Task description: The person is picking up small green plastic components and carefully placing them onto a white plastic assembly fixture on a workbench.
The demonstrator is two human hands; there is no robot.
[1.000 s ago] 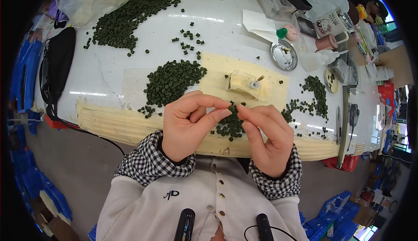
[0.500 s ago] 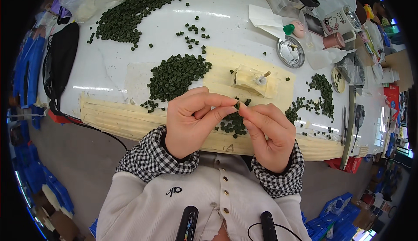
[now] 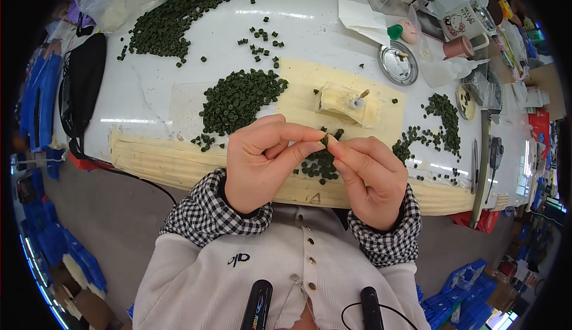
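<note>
My left hand point(image 3: 253, 166) pinches a small dark green spool-shaped part point(image 3: 325, 141) between thumb and index finger. From the other side my right hand point(image 3: 376, 181) meets it, its index fingertip pressed against the part and the thumb curled just below. The fingertips cover much of the part. Beneath them, a small pile of similar green parts point(image 3: 320, 166) lies at the bench's near edge, partly hidden by the hands. Just beyond stands a tape-covered block point(image 3: 342, 104) with a short upright pin point(image 3: 360, 97). A larger heap of green parts point(image 3: 238, 100) sits left of it.
On the white bench point(image 3: 310, 38), a long heap of green parts point(image 3: 170, 29) spreads at the far left and another cluster point(image 3: 444, 121) at the right. A round metal lid point(image 3: 398, 64), white paper point(image 3: 362, 23), a mug point(image 3: 465, 25) and tweezers point(image 3: 475, 166) lie rightward. A black bag point(image 3: 83, 85) hangs left.
The view has shifted slightly. Both hands stay together at the small green part, with only a slight shift of the right hand's fingers.
</note>
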